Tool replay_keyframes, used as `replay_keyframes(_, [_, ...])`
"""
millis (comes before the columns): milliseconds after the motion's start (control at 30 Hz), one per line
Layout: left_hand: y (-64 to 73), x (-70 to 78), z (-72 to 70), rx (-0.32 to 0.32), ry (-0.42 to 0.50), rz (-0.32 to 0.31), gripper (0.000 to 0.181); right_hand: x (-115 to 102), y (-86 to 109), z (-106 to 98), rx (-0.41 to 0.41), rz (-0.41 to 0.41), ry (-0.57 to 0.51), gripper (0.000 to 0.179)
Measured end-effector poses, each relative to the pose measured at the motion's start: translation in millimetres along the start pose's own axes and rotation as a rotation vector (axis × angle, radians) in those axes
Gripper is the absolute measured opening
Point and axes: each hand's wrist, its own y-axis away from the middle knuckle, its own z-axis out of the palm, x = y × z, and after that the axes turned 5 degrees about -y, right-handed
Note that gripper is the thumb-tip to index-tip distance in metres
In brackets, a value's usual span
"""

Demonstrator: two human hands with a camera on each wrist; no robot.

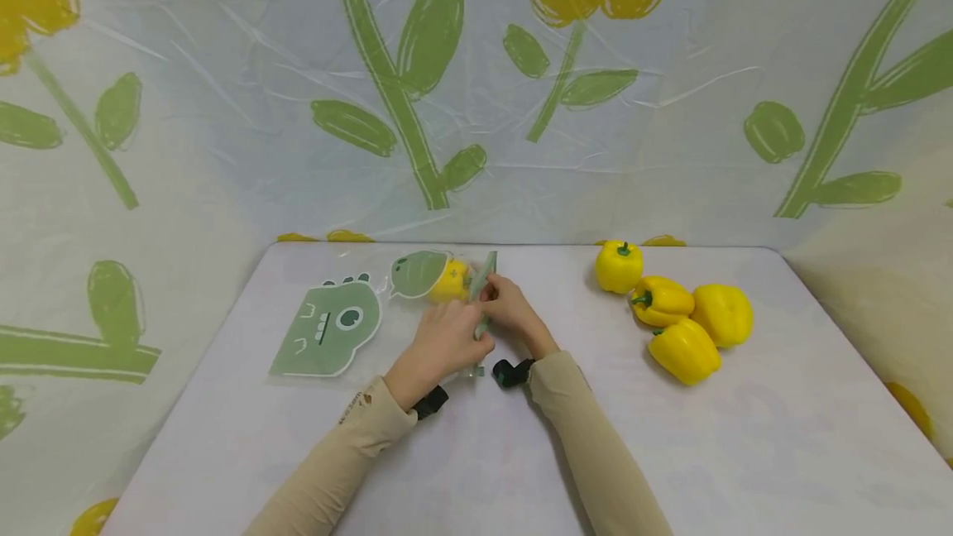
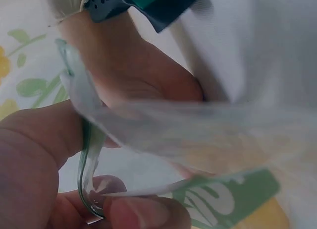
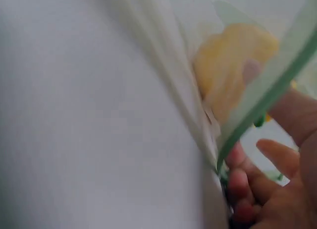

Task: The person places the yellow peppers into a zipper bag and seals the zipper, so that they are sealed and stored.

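Note:
A clear zip bag [image 1: 325,329] with a green monster print lies flat on the table, its mouth facing right. Inside, towards the far side, is a yellow bell pepper [image 1: 450,282], partly covered by the print. My left hand [image 1: 445,343] pinches the near part of the bag's mouth; in the left wrist view its fingertips [image 2: 143,212] grip the green-edged strip, and the mouth gapes. At the far part of the mouth, my right hand [image 1: 514,310] holds the rim. The right wrist view shows the right thumb [image 3: 292,112] partly behind the translucent film.
Several more yellow bell peppers [image 1: 687,351] sit in a group on the right half of the white table [image 1: 588,453]. Cloth with a flower print [image 1: 476,89] hangs behind and at the sides. Dark wrist cameras [image 1: 510,373] sit near both cuffs.

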Motion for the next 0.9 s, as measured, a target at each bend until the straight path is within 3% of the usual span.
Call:
replay_keyframes(167, [-0.9, -0.2, 1.3, 0.005, 0.034, -0.01, 0.014, 2, 12.4, -19, -0.077, -0.025, -0.162, 0.037])
replay_keyframes(267, [-0.5, -0.9, 2.1, 0.025, 0.043, -0.017, 0.016, -2, 23.1, -40, -0.045, -0.017, -0.217, 0.051])
replay_keyframes(333, [-0.4, -0.8, 2.3, 0.038, 0.051, -0.018, 0.023, -10, 29.3, -59, 0.037, -0.043, -0.15, 0.046])
replay_keyframes(500, [1.1, -0.9, 3.1, 0.056, 0.077, -0.008, 0.026, -20, 43.1, -112, 0.492, -0.233, 0.096, 0.034])
replay_keyframes(567, [1.3, -0.7, 2.9, 0.059, 0.084, -0.007, 0.026, -21, 49.4, -129, 0.622, -0.265, 0.158, 0.037])
replay_keyframes(600, [1.3, -0.7, 2.8, 0.059, 0.084, -0.007, 0.026, -19, 52.2, -136, 0.649, -0.252, 0.185, 0.041])
replay_keyframes(700, [0.9, -0.6, 2.2, 0.065, 0.085, -0.001, 0.026, -13, 59.7, -150, 0.628, -0.134, 0.228, 0.056])
replay_keyframes(833, [0.5, -0.9, 1.6, 0.069, 0.079, 0.002, 0.027, -1, 63.4, -157, 0.499, 0.064, 0.279, 0.069])
replay_keyframes(900, [0.5, -0.9, 1.7, 0.066, 0.076, 0.006, 0.027, 4, 63.2, -156, 0.438, 0.113, 0.304, 0.071])
